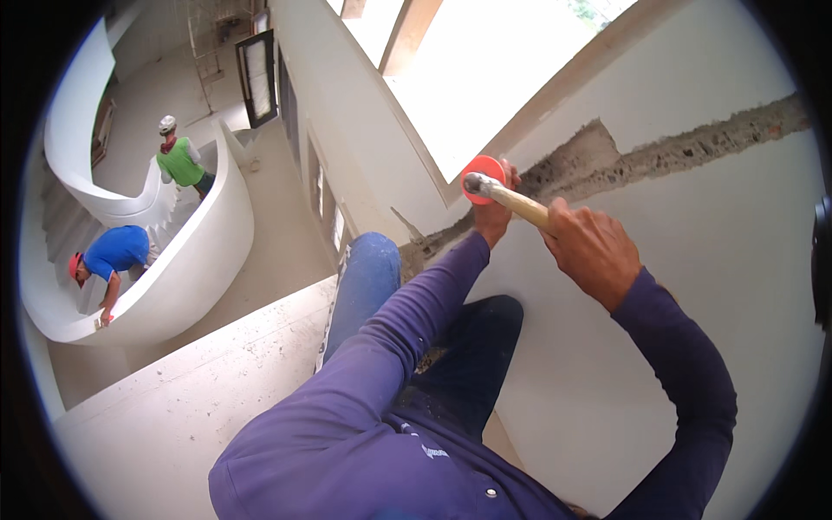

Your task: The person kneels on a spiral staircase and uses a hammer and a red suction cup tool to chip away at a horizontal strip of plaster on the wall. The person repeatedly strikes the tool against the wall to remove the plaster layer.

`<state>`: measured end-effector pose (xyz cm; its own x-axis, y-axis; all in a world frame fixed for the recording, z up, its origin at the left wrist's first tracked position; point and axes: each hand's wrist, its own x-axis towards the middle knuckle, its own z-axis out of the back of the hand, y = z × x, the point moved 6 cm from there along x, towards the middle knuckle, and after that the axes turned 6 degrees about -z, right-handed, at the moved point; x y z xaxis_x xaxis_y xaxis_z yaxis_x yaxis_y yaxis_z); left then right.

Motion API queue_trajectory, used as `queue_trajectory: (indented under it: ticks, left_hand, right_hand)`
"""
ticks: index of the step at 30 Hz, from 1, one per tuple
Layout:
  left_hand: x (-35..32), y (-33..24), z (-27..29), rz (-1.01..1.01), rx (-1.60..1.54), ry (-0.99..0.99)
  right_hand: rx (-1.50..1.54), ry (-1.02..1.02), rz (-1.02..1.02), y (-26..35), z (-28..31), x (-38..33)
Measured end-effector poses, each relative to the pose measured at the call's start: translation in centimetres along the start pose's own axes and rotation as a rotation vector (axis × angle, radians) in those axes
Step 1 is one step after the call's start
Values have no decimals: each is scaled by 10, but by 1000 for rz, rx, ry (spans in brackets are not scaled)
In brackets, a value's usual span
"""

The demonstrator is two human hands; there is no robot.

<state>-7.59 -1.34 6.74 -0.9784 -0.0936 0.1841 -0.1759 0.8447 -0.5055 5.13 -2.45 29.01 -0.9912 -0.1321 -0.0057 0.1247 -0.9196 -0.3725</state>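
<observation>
My right hand (594, 247) is closed round the wooden handle of a hammer (518, 204). The hammer's metal head lies over the round red guard (482, 166) of a chisel, whose shaft and tip are hidden. Behind that guard, my left hand (494, 217) is wrapped round the chisel, with some fingers showing past the disc. Both hands are at the wall, just below the window corner. A rough chipped groove (676, 158) runs along the wall beside them, its bare grey masonry exposed.
A bright window opening (494, 78) is above my hands. Crumbs of debris lie on the pale ledge (199, 355) beside my bent legs. Below on the left, a curved white staircase wall (204, 269) encloses a person in green (180, 162) and a person in blue (117, 250).
</observation>
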Motion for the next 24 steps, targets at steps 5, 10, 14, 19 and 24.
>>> queue_trajectory:
  ticks: [5,10,14,19,24]
  left_hand:
    - [-3,3,5,-443,437,119]
    - [23,8,-12,-294,236,174]
    - [40,-19,-6,-380,513,133]
    - [38,-73,-38,-190,478,170]
    - [43,-68,-67,-155,479,244]
  right_hand:
    - [490,-166,-113,-3,1,-46]
    - [1131,-194,-518,5,-83,-148]
    - [1413,-65,-741,49,-198,-212]
    - [1460,79,-841,79,-288,-265]
    - [1389,52,-816,70,-312,-265]
